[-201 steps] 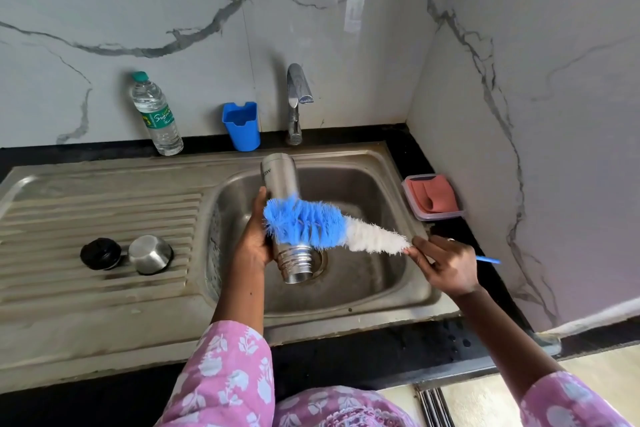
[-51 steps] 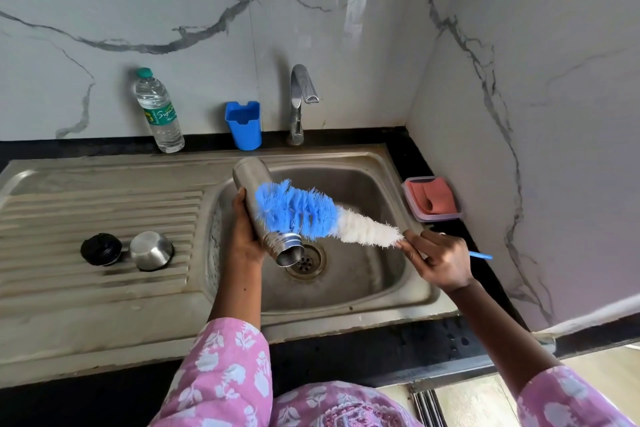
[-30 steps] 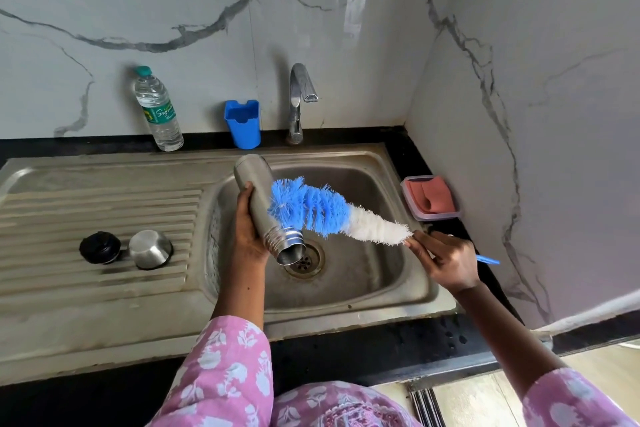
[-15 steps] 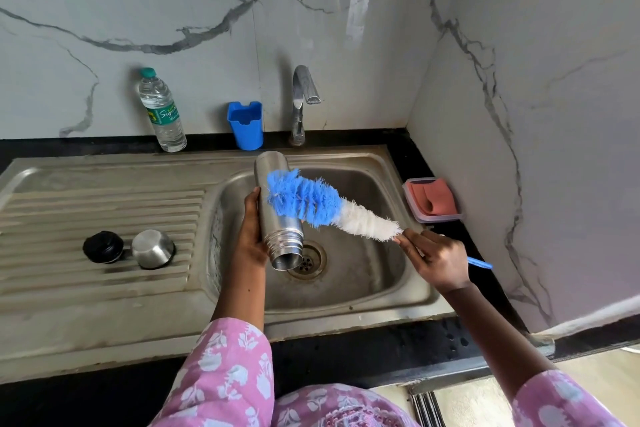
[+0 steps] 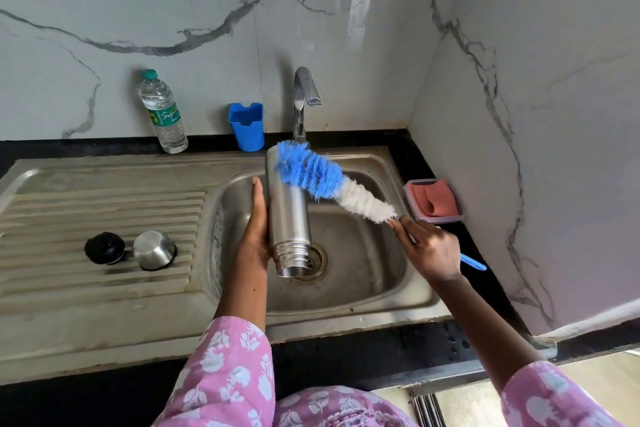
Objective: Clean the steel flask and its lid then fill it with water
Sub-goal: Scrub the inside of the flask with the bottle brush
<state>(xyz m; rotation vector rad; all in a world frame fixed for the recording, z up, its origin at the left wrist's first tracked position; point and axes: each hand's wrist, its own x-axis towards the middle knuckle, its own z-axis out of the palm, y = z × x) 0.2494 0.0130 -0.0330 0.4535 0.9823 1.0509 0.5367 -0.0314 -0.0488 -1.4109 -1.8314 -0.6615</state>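
Observation:
My left hand [image 5: 254, 232] grips the steel flask [image 5: 288, 218] over the sink basin [image 5: 367, 270], mouth pointing down toward the drain. My right hand [image 5: 429, 250] holds the handle of a blue and white bottle brush [image 5: 325, 180]; its blue bristles lie against the flask's upper end, on the outside. The black inner lid [image 5: 104, 247] and the steel cap [image 5: 154, 250] rest side by side on the ribbed drainboard [image 5: 104, 198] to the left.
The tap [image 5: 304, 94] stands behind the basin with no water running. A blue holder [image 5: 247, 126] and a plastic water bottle [image 5: 162, 113] stand against the back wall. A tray with a pink sponge [image 5: 434, 200] sits on the right counter beside the wall.
The brush has slid up the outside of the flask, from its middle to its upper end. The flask has gone from tilted to nearly upright, mouth still down.

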